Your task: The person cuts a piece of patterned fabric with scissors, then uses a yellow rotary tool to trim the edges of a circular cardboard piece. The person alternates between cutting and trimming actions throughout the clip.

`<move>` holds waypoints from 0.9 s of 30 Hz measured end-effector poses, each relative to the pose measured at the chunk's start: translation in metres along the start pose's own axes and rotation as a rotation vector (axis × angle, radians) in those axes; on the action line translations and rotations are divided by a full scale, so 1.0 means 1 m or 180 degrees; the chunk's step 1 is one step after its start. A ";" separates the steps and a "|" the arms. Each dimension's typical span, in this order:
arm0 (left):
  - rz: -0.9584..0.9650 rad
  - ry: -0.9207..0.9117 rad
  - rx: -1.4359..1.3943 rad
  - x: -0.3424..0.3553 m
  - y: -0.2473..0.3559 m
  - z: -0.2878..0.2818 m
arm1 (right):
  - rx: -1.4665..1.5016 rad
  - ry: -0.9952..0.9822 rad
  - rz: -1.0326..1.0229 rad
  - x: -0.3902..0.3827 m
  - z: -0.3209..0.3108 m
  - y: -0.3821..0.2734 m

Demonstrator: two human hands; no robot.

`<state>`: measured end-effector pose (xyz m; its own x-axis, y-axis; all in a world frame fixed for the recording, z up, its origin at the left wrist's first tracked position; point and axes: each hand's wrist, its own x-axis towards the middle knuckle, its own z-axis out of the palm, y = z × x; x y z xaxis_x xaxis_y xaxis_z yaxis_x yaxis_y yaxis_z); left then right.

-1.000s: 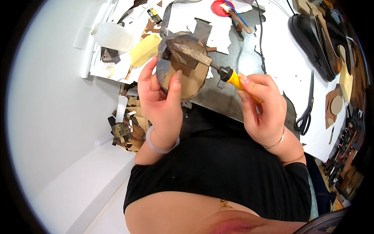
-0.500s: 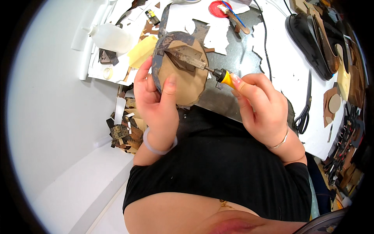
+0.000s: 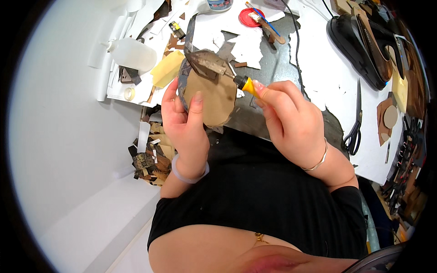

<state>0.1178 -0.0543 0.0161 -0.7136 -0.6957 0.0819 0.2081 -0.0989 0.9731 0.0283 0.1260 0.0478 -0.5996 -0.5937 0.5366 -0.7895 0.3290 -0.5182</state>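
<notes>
In my left hand [image 3: 184, 118] is a rounded tan board piece [image 3: 211, 98] with a wavy lower edge. A dark patterned strip [image 3: 184, 84] borders its left side. My thumb lies on the tan face and the fingers are behind the rim. My right hand [image 3: 291, 118] grips the yellow handle of a small hand iron [image 3: 209, 63], with a black collar and a pointed, dark metal plate. That plate overlaps the piece's top edge; I cannot tell whether it presses on it.
Black scissors [image 3: 355, 120] and a large black appliance [image 3: 357, 52] are on the right. A black cord [image 3: 298, 59] runs down towards my right hand. Left are a squeeze bottle [image 3: 134, 54] and yellow sheet [image 3: 167, 68]. Behind are a red lid [image 3: 251, 17], brush and torn scraps.
The iron's plate has shifted up and left over the piece, from below its top border onto that edge. My right hand has moved left with it. A tub shows more at the top.
</notes>
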 end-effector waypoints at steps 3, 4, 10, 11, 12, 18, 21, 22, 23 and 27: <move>-0.0080 0.0122 -0.0216 0.005 0.000 -0.001 | 0.0136 -0.0221 -0.0023 0.000 -0.010 0.001; -0.0129 0.0166 -0.0297 0.008 0.001 -0.002 | 0.0203 -0.0106 -0.0053 0.000 -0.014 0.003; -0.0698 -0.0184 -0.0826 0.020 0.001 -0.018 | 0.0413 0.1053 0.0362 0.024 -0.060 0.036; -0.0830 -0.0278 -0.0928 0.021 -0.001 -0.020 | 0.0410 0.1342 0.0227 0.035 -0.066 0.053; -0.0732 -0.0260 -0.0826 0.020 0.000 -0.022 | 0.0068 0.1203 0.0098 0.046 -0.079 0.068; 0.0275 -0.0067 0.0269 0.009 -0.003 -0.025 | -0.0931 0.0619 0.1267 0.121 -0.112 0.075; 0.0819 -0.0120 0.0773 0.001 -0.007 -0.039 | -0.1500 0.0242 0.0738 0.149 -0.116 0.101; 0.1065 -0.0155 0.0895 0.001 -0.010 -0.044 | -0.1698 0.0151 0.0715 0.159 -0.116 0.106; 0.1245 -0.0315 0.0898 0.007 -0.020 -0.042 | -0.2047 0.0055 0.0794 0.163 -0.127 0.110; 0.1367 -0.0346 0.1066 0.002 -0.020 -0.054 | -0.2241 -0.0434 0.0920 0.195 -0.105 0.120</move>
<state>0.1480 -0.0918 -0.0146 -0.6801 -0.5445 0.4909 0.2842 0.4215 0.8612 -0.1971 0.1269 0.1603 -0.8092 -0.4834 0.3340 -0.5287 0.8470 -0.0550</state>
